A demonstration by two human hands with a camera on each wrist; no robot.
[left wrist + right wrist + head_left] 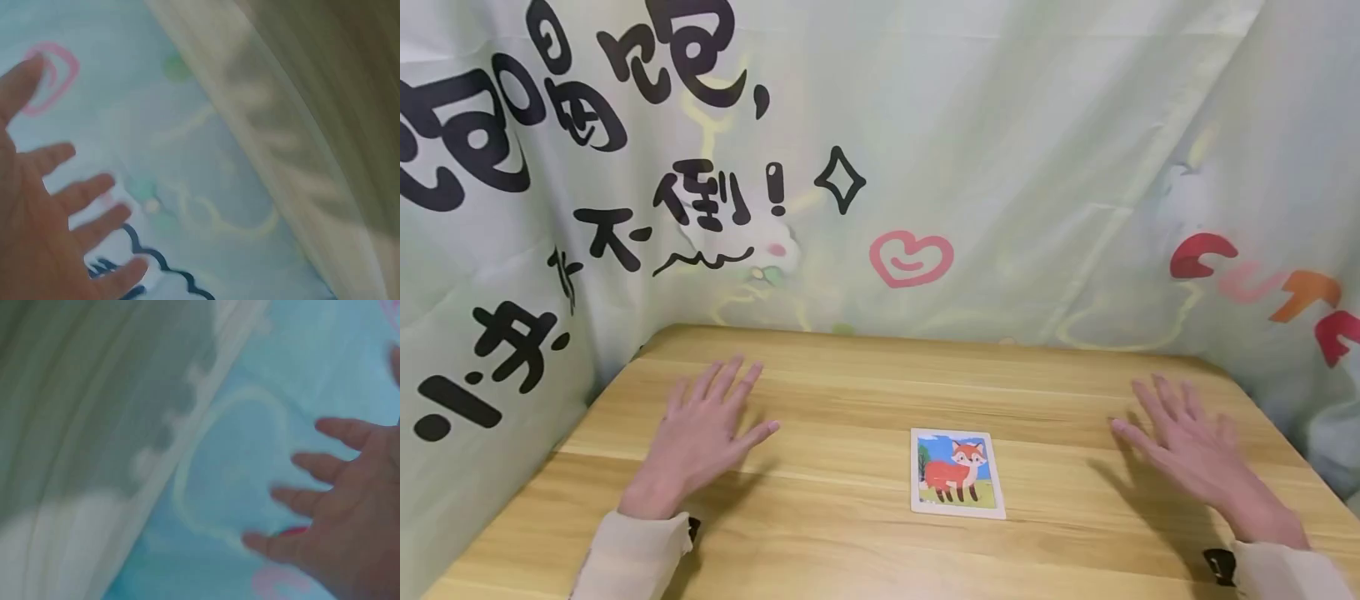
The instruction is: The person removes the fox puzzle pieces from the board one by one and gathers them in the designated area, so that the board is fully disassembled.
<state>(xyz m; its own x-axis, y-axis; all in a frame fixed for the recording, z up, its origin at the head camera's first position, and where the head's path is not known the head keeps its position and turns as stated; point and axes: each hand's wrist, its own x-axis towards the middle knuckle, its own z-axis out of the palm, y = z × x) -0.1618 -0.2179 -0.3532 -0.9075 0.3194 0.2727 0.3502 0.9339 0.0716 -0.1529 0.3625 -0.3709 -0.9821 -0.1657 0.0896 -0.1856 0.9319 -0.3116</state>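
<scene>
A fox picture (957, 473) with a white border lies flat on the wooden table, between the two hands and nearer the front. To its left, my left hand (703, 437) hovers above the table with fingers straight and spread, holding nothing. My right hand (1191, 454), slightly blurred, is held over the table on the other side, its fingers also spread and nothing in it. Both palms show in the wrist views, the left hand (47, 231) at the left edge and the right hand (350, 506) at the right edge. Neither hand touches the picture.
The wooden table (827, 392) has rounded far corners. Behind it and along both sides hangs a pale curtain (1000, 167) with black lettering, a pink heart (912, 259) and coloured letters. Shadows of both hands fall on the tabletop.
</scene>
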